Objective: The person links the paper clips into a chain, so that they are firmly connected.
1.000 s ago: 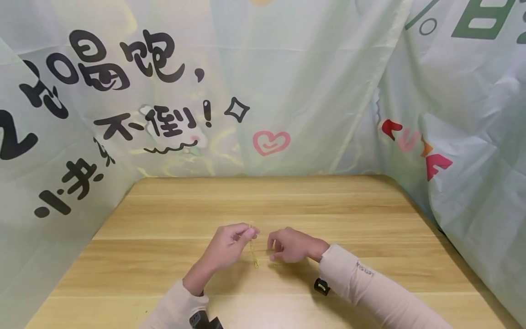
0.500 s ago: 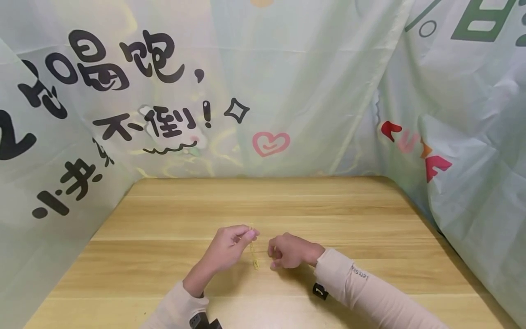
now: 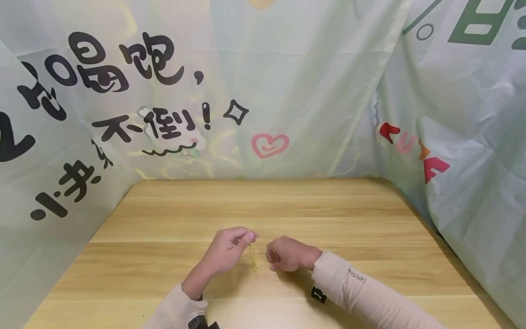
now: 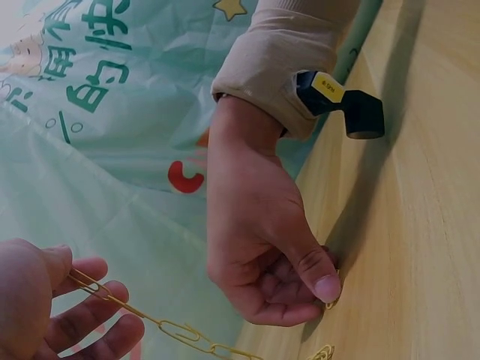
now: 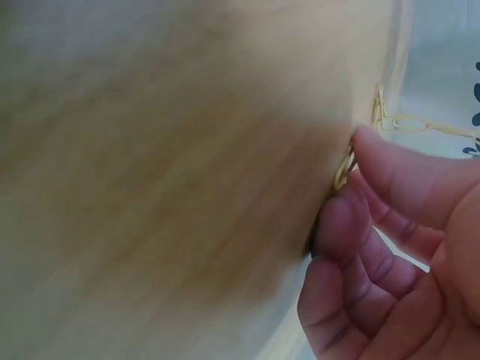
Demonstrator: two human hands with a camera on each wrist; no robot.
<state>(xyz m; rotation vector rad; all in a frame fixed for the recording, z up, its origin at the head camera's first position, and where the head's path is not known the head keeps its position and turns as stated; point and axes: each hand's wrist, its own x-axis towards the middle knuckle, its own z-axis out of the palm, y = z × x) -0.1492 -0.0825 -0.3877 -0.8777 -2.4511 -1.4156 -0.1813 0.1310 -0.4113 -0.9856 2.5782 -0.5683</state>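
Observation:
A chain of yellow paper clips hangs from my left hand, which pinches its upper end between thumb and forefinger. In the left wrist view the linked clips slope down to the right, toward the table. Low over the wood, a short way right of the chain, is my right hand. Its thumb and forefinger pinch a single yellow paper clip, mostly covered by the fingertips. The chain's lower end shows just beyond the right thumb in the right wrist view, apparently apart from that clip.
A light wooden table lies under both hands. Printed cloth sheets stand behind it and along both sides. Black wrist cameras are strapped at the sleeves.
My right hand has come down slightly toward me, and the paper clip seen on the table beneath it is now between its fingertips. My left hand keeps holding the chain almost still.

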